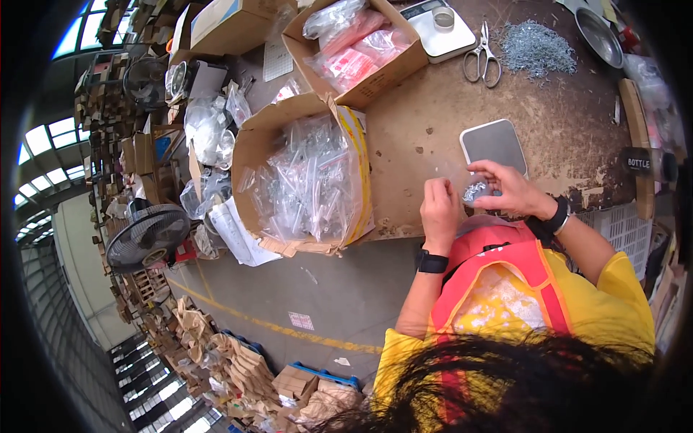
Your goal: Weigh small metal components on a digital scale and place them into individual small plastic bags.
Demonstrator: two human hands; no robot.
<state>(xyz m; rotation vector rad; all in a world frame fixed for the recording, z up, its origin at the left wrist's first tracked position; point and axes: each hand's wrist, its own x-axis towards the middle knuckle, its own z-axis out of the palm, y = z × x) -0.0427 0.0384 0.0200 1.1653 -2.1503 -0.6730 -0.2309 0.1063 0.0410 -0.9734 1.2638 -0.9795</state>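
Observation:
My right hand (509,189) is closed around a small rounded clear cup (485,196) with shiny silver screws (474,191) in it, just over the table's near edge. Close beside it on the left, my left hand (439,209) has its fingers pinched together on a thin clear plastic bag (453,172), whose outline is faint. Right behind my hands lies a small scale (495,146) with a grey top. A loose heap of silver screws (538,49) sits at the far right of the table, with metal scissors (483,61) to its left.
An open cardboard box (364,180) full of clear zip bags (307,180) stands left of my hands. Behind it is another box (386,76) with red and clear bags. A white scale (444,37) and a metal bowl (599,37) stand at the back. A fan (149,234) is at left.

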